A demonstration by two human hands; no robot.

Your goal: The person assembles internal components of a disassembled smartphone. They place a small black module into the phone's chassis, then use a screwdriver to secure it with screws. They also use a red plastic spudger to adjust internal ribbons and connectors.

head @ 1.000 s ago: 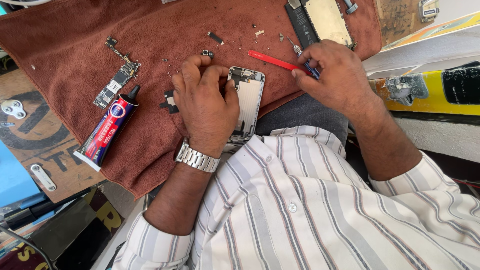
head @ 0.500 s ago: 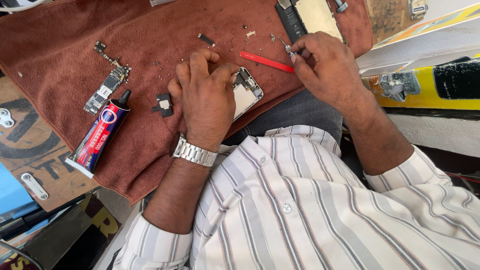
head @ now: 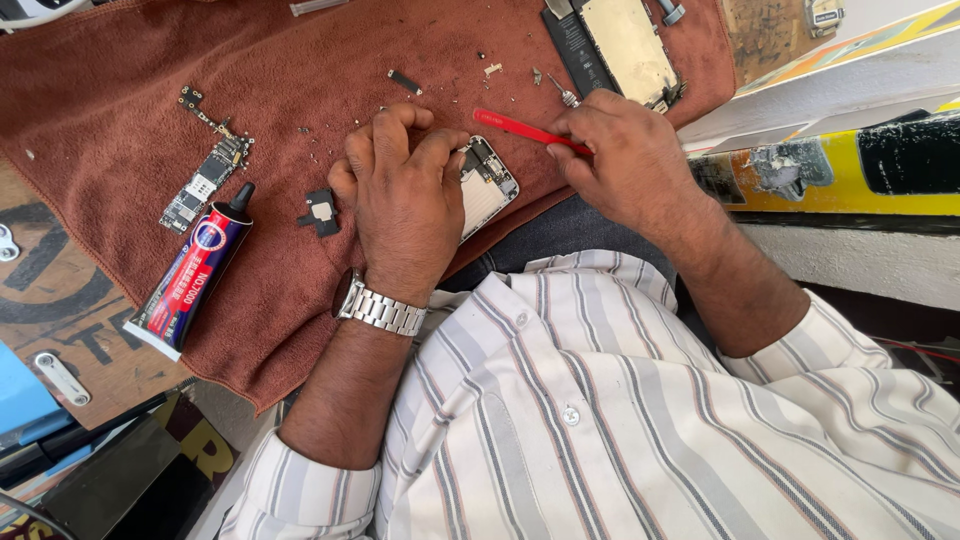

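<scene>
- A red-and-blue glue tube with a black nozzle (head: 190, 272) is lying at the left of the frame, on the rust-brown cloth (head: 120, 120), nozzle pointing up toward a narrow green circuit board (head: 205, 180).
- A small black bracket part (head: 320, 212) is sitting just left of the left hand (head: 405, 205).
- The left hand, wearing a silver metal wristwatch (head: 378, 307), is curling its fingers down over the opened white phone body (head: 485, 190) at centre frame, gripping and covering most of it.
- The right hand (head: 625, 165), right of centre, is pinching a slim red plastic pry tool (head: 520, 128) between thumb and fingers; its tip seems to be reaching the phone's upper edge, though the fingers are hiding the contact.
- A detached phone screen panel with a gold-coloured back (head: 625, 45) is resting at the upper right.
</scene>
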